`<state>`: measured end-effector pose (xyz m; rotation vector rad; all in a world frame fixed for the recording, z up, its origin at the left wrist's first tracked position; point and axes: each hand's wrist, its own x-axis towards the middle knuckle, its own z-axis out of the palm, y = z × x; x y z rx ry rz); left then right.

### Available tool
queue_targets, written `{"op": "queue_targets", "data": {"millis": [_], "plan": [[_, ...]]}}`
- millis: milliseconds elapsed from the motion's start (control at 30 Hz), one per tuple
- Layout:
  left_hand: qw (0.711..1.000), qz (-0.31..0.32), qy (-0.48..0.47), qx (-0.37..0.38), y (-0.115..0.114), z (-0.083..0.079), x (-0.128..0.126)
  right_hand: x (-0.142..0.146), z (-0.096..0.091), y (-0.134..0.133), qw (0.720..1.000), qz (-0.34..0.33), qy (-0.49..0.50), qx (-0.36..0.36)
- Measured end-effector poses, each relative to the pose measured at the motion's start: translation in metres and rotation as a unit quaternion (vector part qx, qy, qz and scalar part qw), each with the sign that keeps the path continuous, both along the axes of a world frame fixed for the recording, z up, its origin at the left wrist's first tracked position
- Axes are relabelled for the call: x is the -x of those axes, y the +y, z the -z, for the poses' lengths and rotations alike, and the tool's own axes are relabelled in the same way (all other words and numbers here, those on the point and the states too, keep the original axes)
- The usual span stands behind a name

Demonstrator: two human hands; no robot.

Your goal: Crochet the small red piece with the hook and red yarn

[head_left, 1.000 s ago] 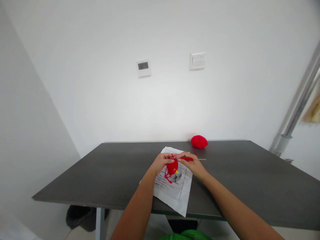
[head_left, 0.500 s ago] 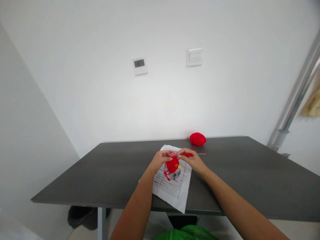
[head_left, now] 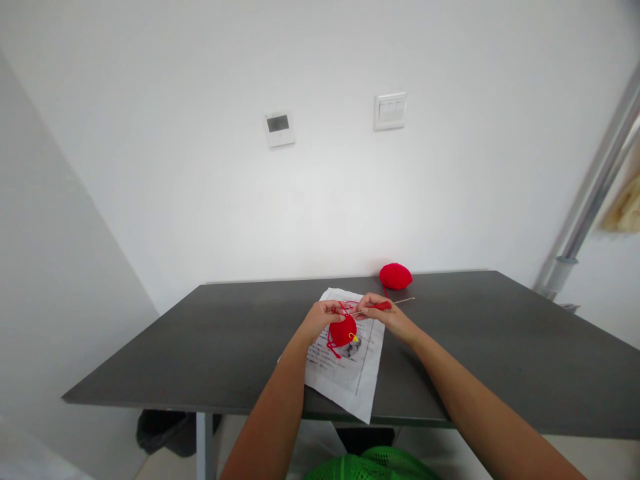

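Observation:
A small round piece of red crochet [head_left: 342,331] hangs from the fingers of my left hand [head_left: 321,321], which pinch its upper edge. A yellow stitch marker [head_left: 353,337] is clipped to its right side, and a loose red yarn tail [head_left: 334,351] dangles at its lower left. My right hand [head_left: 384,313] is closed around a crochet hook [head_left: 379,306] with a red grip; its thin metal shaft points left to the top of the crochet piece, and the other end sticks out to the right. Red yarn crosses between the fingers of both hands.
Under my hands a printed sheet of paper [head_left: 345,387] lies on the dark table [head_left: 240,347]. A red ball of yarn [head_left: 395,276] rests at the back, by the wall, its strand running toward my hands. Below the table's left side is a black bin [head_left: 167,432].
My right hand has shifted slightly right, drawing the hook away from the crochet piece and tilting its right end up. The crochet piece has turned a little; my left hand stays nearly in place.

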<state>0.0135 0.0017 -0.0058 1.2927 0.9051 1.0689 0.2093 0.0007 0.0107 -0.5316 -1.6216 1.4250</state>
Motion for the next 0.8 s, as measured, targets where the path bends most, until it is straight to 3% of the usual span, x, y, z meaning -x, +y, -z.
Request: {"op": "queue_targets", "data": {"millis": [367,567,800], "plan": [[1.000,-0.007,0.014,-0.009,0.003,0.004,0.001,0.000,0.004,0.003,0.999,-0.002,-0.037,-0.036],[0.999,-0.026,0.022,-0.003,0.004,0.006,-0.001,0.000,0.004,0.002,0.988,0.022,-0.102,-0.111],[0.997,-0.056,0.043,-0.008,0.008,0.011,-0.003,0.005,0.004,-0.001,0.955,0.067,-0.193,-0.214]]}}
